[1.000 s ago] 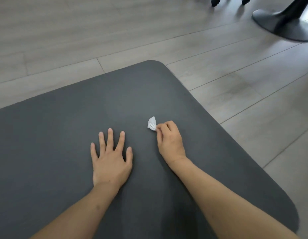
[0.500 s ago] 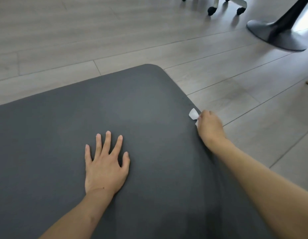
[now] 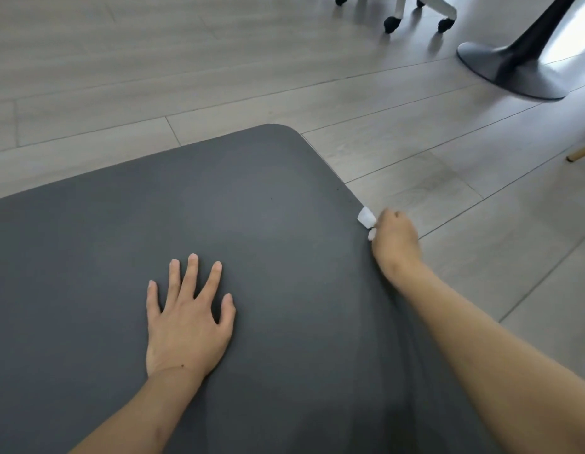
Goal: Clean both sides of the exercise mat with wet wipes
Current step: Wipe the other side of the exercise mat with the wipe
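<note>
Two bare forearms reach out from under me onto the dark grey exercise mat [image 3: 104, 257], which lies flat on the pale plank floor [image 3: 121, 77] and fills the near and left part of my view. Nearest, my left hand [image 3: 188, 326] rests palm down on the mat, well in from its edges; its fingers [image 3: 193, 270] are straight and spread apart, the thumb angled off to the right, and they hold nothing. Farther out and to the right, my right hand [image 3: 394, 244] sits at the mat's right edge, half over the mat and half over the floor. Its fingers are curled and pinch a small crumpled white wet wipe [image 3: 366, 217]. The wipe sticks out past the fingertips toward the upper left and touches the mat right on its edge, a bit short of the rounded far corner. A second sliver of white shows just under the knuckles. Beyond the mat, at the far right, stands a dark round pedestal base [image 3: 510, 70], and farther back still are white chair legs on black casters [image 3: 392, 23].
</note>
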Demonstrator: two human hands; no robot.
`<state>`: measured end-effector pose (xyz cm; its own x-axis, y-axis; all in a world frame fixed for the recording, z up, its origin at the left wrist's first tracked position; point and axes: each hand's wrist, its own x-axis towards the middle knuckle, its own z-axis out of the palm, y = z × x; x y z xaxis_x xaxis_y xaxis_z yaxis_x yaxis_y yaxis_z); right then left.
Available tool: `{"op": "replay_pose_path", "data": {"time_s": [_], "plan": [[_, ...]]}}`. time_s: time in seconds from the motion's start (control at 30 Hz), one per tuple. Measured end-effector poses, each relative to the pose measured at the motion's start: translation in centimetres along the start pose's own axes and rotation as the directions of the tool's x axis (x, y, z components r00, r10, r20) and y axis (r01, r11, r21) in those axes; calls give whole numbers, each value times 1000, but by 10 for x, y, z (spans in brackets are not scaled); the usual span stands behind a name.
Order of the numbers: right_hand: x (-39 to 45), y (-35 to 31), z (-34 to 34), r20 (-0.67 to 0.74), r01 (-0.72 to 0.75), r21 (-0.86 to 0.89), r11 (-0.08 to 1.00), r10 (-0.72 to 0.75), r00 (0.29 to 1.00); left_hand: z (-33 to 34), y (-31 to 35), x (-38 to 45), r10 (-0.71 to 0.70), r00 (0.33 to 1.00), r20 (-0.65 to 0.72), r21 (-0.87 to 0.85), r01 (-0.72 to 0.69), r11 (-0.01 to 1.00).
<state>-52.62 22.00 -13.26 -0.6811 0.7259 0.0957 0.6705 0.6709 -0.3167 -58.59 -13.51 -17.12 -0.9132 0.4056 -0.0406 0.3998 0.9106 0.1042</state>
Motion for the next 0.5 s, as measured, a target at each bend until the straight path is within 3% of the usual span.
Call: {"op": "replay_pose_path", "data": {"time_s": [0.07,0.13,0.17,0.23,0.27,0.3,0.33,0.4,0.43,0.5], "plan": [[-27,-20,10,-31,17,-20,1000,-18,999,-1,0,0,-3,1000,2,2,3,1000],[-90,-53,31,-14,204,94,974,-204,979,-1,0,0,-4,1000,7,1,4,1000],[-128,-72,36,56,336,145,930,-347,936,0,-1,0,-4,1000,7,-1,4,1000],[-178,-87,38,193,560,226,797,-600,776,1,-2,0,-3,1000,8,-9,3,1000],[-175,-83,38,204,636,239,734,-678,706,1,-2,-1,-4,1000,7,-11,4,1000],[-157,-71,35,194,654,226,722,-692,696,1,-3,-1,-4,1000,6,-10,4,1000],[-128,-55,34,140,628,186,756,-653,744,1,-2,-1,-5,1000,4,-5,5,1000],[-61,-15,19,81,381,67,922,-386,919,-1,0,0,-4,1000,1,6,4,1000],[-36,5,10,54,247,8,969,-248,967,-1,1,1,-3,1000,5,4,3,1000],[-16,24,0,-26,29,-36,999,-29,999,-2,1,1,1,1000,14,-2,-1,1000]]}}
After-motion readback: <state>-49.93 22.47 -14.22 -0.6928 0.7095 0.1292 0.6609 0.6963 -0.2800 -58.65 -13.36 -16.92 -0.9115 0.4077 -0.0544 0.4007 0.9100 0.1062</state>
